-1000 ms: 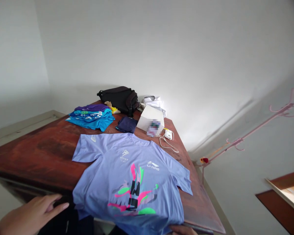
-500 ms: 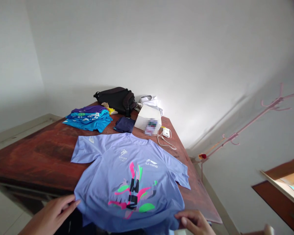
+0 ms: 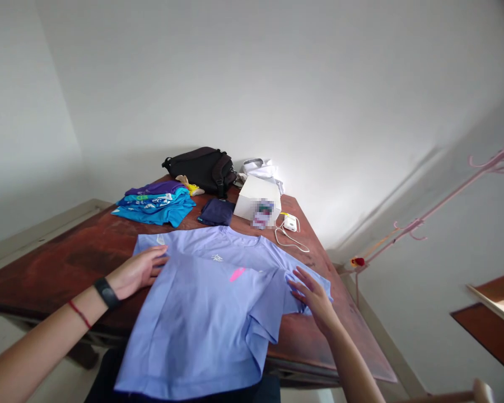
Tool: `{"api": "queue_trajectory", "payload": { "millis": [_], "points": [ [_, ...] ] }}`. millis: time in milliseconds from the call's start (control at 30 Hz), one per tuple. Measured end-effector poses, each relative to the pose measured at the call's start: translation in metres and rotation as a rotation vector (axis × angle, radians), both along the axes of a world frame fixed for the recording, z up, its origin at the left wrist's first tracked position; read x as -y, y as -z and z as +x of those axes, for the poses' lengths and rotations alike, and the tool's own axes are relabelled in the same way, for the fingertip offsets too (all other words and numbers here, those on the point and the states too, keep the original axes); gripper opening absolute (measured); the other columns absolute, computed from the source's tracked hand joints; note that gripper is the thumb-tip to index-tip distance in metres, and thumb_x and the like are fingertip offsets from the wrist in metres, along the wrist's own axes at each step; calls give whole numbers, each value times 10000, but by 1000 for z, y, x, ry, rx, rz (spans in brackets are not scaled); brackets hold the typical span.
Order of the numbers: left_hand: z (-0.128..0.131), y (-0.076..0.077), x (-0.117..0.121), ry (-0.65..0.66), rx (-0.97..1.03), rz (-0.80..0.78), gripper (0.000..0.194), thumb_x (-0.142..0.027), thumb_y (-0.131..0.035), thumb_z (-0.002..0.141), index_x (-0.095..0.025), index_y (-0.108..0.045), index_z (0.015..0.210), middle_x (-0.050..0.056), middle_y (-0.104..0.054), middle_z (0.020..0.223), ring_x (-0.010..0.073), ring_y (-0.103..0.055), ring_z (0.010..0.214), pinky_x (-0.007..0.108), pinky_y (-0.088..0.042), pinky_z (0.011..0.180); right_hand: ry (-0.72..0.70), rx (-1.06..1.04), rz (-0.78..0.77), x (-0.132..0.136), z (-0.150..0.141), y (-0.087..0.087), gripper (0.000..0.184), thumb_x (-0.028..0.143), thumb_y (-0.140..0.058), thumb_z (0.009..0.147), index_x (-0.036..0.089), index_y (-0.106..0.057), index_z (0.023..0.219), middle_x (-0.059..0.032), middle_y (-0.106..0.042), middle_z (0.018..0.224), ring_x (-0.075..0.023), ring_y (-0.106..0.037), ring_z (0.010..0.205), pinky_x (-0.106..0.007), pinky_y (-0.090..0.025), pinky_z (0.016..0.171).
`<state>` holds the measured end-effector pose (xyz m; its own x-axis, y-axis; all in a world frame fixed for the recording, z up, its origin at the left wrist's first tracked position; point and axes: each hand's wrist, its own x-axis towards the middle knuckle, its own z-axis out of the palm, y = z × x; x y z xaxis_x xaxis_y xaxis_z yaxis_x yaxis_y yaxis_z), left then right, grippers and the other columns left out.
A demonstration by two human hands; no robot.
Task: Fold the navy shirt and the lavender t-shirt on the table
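Note:
A lavender T-shirt (image 3: 193, 330) lies over the near side of the table, its lower part hanging past the front edge toward me. A fold runs across its chest and hides most of the print; a pink patch and part of a white logo still show. My left hand (image 3: 140, 271) is open at the shirt's left side, its fingertips touching the cloth just below the sleeve. On the other side my right hand (image 3: 313, 296) is open, fingers spread over the right sleeve. Neither hand visibly grips the fabric.
Behind the shirt on the reddish-brown table (image 3: 79, 252) are folded blue and purple clothes (image 3: 159, 204), a dark navy folded cloth (image 3: 216, 212), a black bag (image 3: 197, 170), a white box (image 3: 252, 196) and a white corded device (image 3: 290, 223). A pink coat rack (image 3: 445, 210) stands at the right.
Both hands have let go of the hem and moved up to the shirt's sides near the sleeves. Folded cloth now covers most of the colourful print, and plain fabric hangs toward me.

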<state>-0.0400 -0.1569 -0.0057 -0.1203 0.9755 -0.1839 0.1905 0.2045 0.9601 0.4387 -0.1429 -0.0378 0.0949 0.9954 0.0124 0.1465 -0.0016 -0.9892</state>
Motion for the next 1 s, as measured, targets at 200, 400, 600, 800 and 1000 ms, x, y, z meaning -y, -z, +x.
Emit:
{"api": "queue_trajectory", "payload": {
  "millis": [200, 400, 600, 800, 1000],
  "points": [
    [-3, 22, 19, 76, -211, 237, 595, -543, -514, 950, -211, -405, 1433, 104, -485, 1515, 262, -590, 1258, 353, -551, 923, -231, 682, 294, 54, -5, 0, 354, 318, -569, 938, 251, -691, 1263, -132, -620, 1340, -286, -595, 1255, -460, -521, 1030],
    [-7, 48, 77, 537, -869, 682, 417, -404, -689, 875, -361, -638, 1286, -19, -649, 1357, 241, -641, 1207, 331, -504, 1063, -498, 849, 232, 101, -21, -12, 475, 186, -635, 873, 333, -660, 1324, -83, -608, 1370, -260, -626, 1211, -375, -526, 1030],
    [-8, 75, 87, 632, -1151, 828, 572, -136, -551, 877, -323, -554, 1417, 39, -509, 1521, 284, -531, 1345, 445, -470, 1096, -464, 901, 335, 91, -31, 2, 354, 201, -552, 938, 267, -700, 1253, -91, -688, 1216, -244, -662, 1104, -377, -546, 978],
    [-18, 73, 86, 629, -1088, 864, 601, -48, -467, 832, -286, -599, 1368, 21, -537, 1498, 260, -515, 1369, 425, -467, 1124, -407, 817, 361, 87, -23, 9, 288, 212, -467, 983, 214, -725, 1112, -95, -722, 1100, -227, -676, 1037, -379, -552, 942],
    [-33, 63, 89, 627, -894, 737, 424, -189, -493, 962, -324, -638, 1337, -19, -620, 1410, 218, -560, 1332, 363, -469, 1126, -241, 641, 305, 100, -1, 10, 234, 320, -537, 971, 222, -742, 1028, -113, -707, 1178, -261, -660, 1114, -396, -552, 945]
  ]
}}
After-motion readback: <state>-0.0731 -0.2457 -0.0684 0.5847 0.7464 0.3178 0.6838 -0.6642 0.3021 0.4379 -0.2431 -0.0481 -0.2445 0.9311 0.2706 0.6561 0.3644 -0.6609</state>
